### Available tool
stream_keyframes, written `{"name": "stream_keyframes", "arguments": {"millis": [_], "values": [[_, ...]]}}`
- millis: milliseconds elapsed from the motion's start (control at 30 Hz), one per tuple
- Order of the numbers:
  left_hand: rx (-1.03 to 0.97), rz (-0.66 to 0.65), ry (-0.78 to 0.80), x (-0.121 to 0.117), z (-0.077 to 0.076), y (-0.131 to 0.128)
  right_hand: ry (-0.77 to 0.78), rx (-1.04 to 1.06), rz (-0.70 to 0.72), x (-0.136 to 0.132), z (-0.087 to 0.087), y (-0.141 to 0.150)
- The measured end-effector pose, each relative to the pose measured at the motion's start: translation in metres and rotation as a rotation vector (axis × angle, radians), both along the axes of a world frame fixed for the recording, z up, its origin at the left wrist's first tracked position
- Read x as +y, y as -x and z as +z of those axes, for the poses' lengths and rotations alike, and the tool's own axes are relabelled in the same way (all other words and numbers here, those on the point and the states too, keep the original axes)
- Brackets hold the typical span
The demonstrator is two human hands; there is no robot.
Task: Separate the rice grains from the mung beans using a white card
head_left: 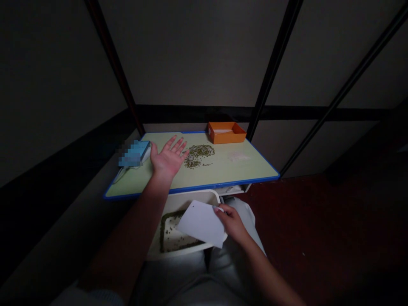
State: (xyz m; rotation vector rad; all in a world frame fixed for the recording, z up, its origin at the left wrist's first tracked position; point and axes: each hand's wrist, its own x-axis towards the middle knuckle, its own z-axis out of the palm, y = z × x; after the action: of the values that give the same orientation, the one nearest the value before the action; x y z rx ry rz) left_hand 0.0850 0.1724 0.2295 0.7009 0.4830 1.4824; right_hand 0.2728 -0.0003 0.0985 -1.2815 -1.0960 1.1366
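My left hand [168, 158] is palm up over the left part of the table, its fingers spread and nothing in it. Just right of its fingertips lies a loose pile of small green beans or seeds [200, 154]. My right hand [232, 221] grips a white sheet of card or paper [204, 223] by its right edge. The sheet is above a white plastic bin [191, 196] on my lap and hides part of its inside. More small green grains [163, 229] line the bin's inner edges, with some scattered across its bottom.
A pale green table [255, 172] with a blue rim stands before me. An orange open box [228, 137] is at its back edge, with a whitish patch of small bits [239, 156] nearer. A blue packet [135, 153] and a white cable lie at left. Panelled wall rises behind.
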Motion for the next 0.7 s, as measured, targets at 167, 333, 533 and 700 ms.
{"name": "stream_keyframes", "arguments": {"millis": [167,333,533,700], "values": [[-0.084,-0.145,-0.161,-0.019,0.027,-0.008,-0.019,0.015,-0.019,0.003,0.001,0.003],[-0.045,-0.230,-0.161,-0.017,0.017,-0.006,-0.059,0.021,-0.048,0.006,0.009,0.003],[-0.012,-0.252,-0.171,-0.009,0.005,0.006,-0.083,0.027,-0.064,0.002,0.015,0.002],[0.047,-0.231,-0.162,0.004,-0.003,0.007,-0.065,0.065,-0.064,0.006,0.017,0.002]]}}
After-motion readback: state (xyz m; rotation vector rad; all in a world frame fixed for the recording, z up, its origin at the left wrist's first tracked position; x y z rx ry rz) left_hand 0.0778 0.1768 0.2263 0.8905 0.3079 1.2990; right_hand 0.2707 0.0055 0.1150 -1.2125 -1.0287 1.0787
